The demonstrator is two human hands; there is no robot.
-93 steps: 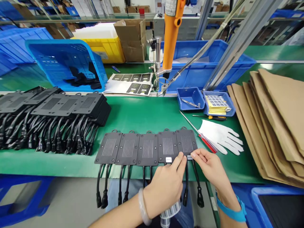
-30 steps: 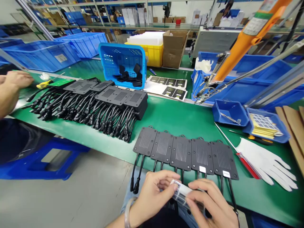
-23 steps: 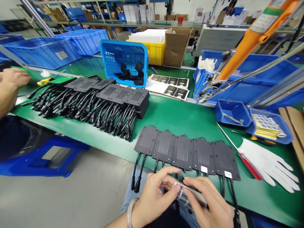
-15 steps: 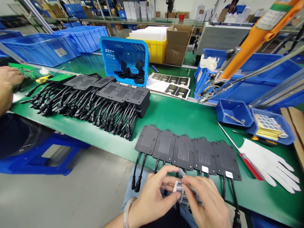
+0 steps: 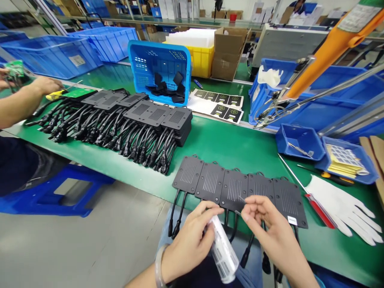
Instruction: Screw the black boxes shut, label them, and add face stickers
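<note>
My left hand [image 5: 192, 244] grips a curled sheet of white labels [image 5: 223, 254], bent into a tube with printed rows showing. My right hand [image 5: 271, 230] is pinched just in front of a row of flat black cased units [image 5: 234, 190] with cables. A small thin label [image 5: 242, 199], seen nearly edge-on, is between its fingertips. A white sticker [image 5: 292, 220] is on the rightmost unit's lower edge. My right hand covers the lower part of the unit beside it.
Stacked black units [image 5: 147, 114] lie to the left, before a blue basket [image 5: 159, 50] of black parts. On the right are a white glove [image 5: 342, 208], a red-handled screwdriver [image 5: 321, 212] and small blue bins [image 5: 297, 140]. A co-worker's arm [image 5: 27, 100] reaches in at left.
My hands have drawn apart. The right one has moved up and right, away from the label sheet, with the small label. The sheet now hangs tilted from my left hand.
</note>
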